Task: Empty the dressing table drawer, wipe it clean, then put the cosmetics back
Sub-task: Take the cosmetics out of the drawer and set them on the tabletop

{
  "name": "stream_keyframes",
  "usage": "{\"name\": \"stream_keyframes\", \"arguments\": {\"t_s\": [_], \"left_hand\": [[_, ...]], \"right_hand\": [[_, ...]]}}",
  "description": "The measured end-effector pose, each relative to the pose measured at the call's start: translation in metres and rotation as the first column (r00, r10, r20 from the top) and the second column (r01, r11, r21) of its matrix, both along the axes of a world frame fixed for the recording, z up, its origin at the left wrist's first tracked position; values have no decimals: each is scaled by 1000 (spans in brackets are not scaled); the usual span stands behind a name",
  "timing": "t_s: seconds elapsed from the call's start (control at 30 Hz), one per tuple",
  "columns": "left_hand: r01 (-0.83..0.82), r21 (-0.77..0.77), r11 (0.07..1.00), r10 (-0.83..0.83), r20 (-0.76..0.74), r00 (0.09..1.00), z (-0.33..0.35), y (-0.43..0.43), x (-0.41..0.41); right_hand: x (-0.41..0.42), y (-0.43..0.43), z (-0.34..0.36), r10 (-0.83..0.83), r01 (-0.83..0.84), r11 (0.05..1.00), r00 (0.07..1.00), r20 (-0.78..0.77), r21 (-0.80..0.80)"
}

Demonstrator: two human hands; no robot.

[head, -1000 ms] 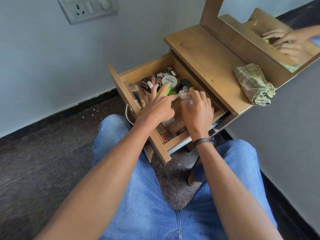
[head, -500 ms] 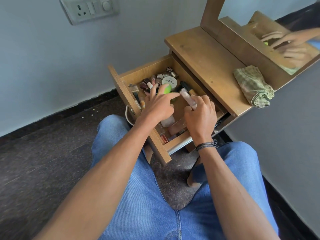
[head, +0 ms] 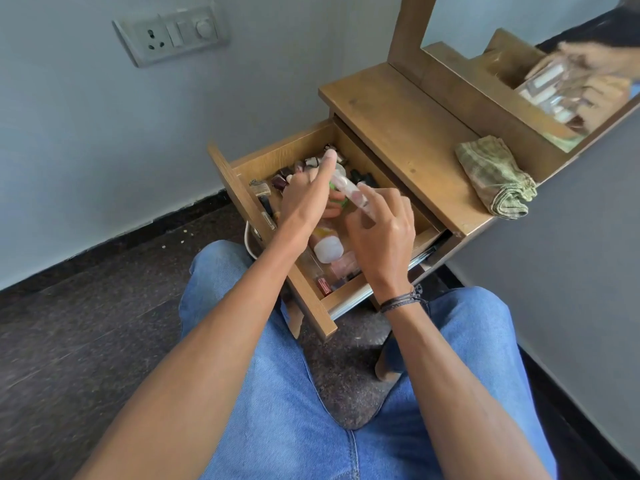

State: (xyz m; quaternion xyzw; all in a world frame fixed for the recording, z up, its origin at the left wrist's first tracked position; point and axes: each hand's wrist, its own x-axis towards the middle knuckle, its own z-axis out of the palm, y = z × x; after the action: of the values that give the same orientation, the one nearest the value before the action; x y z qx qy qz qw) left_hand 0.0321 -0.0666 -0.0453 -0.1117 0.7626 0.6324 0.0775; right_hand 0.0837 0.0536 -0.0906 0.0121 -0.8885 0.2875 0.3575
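Note:
The wooden drawer (head: 277, 152) of the dressing table (head: 398, 109) is pulled out over my knees and holds several cosmetics. My left hand (head: 304, 199) is inside it and curls round a green container (head: 337, 199), with the index finger pointing straight up. My right hand (head: 384, 230) pinches a slim clear tube (head: 348, 187) with pinkish contents, lifted above the drawer. A white-capped bottle (head: 327, 249) lies below the hands. Small nail polish bottles (head: 280, 181) crowd the far left corner, and a brush (head: 259, 190) lies along the front panel.
A folded green checked cloth (head: 495, 178) lies on the table top at the right, below the mirror (head: 554, 81). A wall socket plate (head: 173, 32) is at the upper left. Dark floor lies to the left, and my jeans-clad legs are under the drawer.
Both hands have risen from the drawer's contents. My right hand has lifted the clear tube higher, and my left hand has closed round the green container and raised it.

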Motion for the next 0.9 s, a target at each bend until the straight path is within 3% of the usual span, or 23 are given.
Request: {"name": "stream_keyframes", "arguments": {"t_s": [0.17, 0.27, 0.4, 0.57, 0.7, 0.9], "left_hand": [[-53, 110, 992, 57, -32, 998, -7, -1, 1], [-103, 203, 974, 113, -35, 993, -5, -4, 2], [-151, 385, 911, 159, 11, 987, 5, -9, 2], [-207, 478, 854, 211, 47, 976, 4, -13, -3], [-219, 555, 803, 227, 55, 972, 4, -13, -6], [-228, 698, 679, 272, 49, 961, 13, -3, -31]], "right_hand": [[-1, -2, -4, 86, -85, 996, 996, -19, 38], [-3, 5, 1, 169, -173, 983, 983, 68, 56], [-9, 26, 12, 239, -206, 968, 927, 289, -140], [-14, 41, 25, 328, -233, 936, 850, 413, -265], [-20, 42, 34, 317, -242, 946, 830, 459, -215], [-50, 48, 55, 214, -197, 977, 914, 346, -83]]}}
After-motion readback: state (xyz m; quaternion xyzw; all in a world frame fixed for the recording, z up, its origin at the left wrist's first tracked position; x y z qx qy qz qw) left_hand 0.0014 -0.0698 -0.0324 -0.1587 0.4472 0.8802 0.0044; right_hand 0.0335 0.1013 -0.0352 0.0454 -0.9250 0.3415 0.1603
